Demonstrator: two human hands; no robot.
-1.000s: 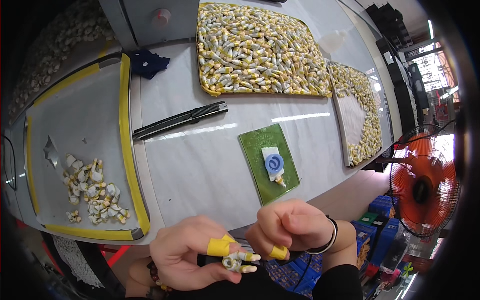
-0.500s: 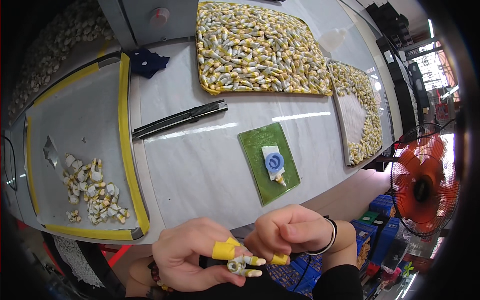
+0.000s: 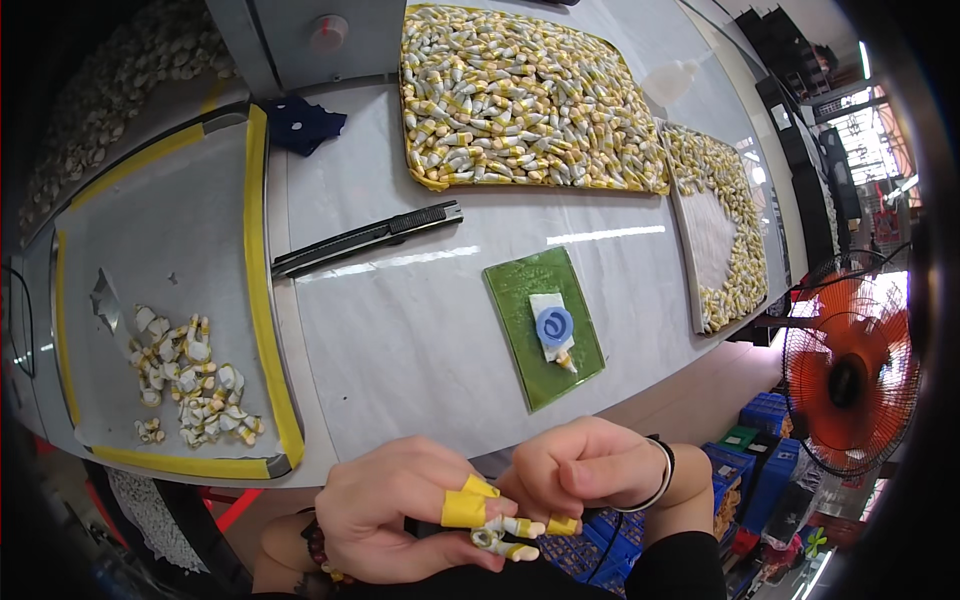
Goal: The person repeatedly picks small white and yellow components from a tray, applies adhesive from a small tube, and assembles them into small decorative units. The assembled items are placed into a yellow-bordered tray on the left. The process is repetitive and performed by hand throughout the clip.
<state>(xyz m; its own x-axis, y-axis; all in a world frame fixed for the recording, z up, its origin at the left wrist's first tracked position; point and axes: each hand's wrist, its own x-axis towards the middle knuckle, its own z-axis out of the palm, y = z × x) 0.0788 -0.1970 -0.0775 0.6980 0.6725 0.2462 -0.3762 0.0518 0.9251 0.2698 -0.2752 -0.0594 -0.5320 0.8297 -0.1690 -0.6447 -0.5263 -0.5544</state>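
Low in the picture, my left hand (image 3: 395, 510), with yellow tape round a finger, pinches a small white-and-yellow piece (image 3: 490, 540) between thumb and fingers. The piece has two peg-like ends with pale tips and a hollow, dark-rimmed end. Right beside it, my right hand (image 3: 585, 465) is closed, its fingers curled; whether it grips a tool or part of the piece is hidden. Yellow tape covers one of its fingertips as well. Beyond the hands lies a green mat (image 3: 520, 345) carrying a blue ring-shaped item (image 3: 553, 326) on a white pad, with a small piece at its lower end.
Left stands a yellow-taped tray (image 3: 270, 300) with a heap of similar pieces (image 3: 195, 385). A black utility knife (image 3: 370, 240) lies beside it. Farther off are a full tray of pieces (image 3: 530, 110) and a partly filled one (image 3: 705, 235). An orange fan (image 3: 850, 380) stands at right.
The left hand and its piece have shifted slightly right, closer to the right hand. The right hand has hardly moved. The whole view has shifted a little.
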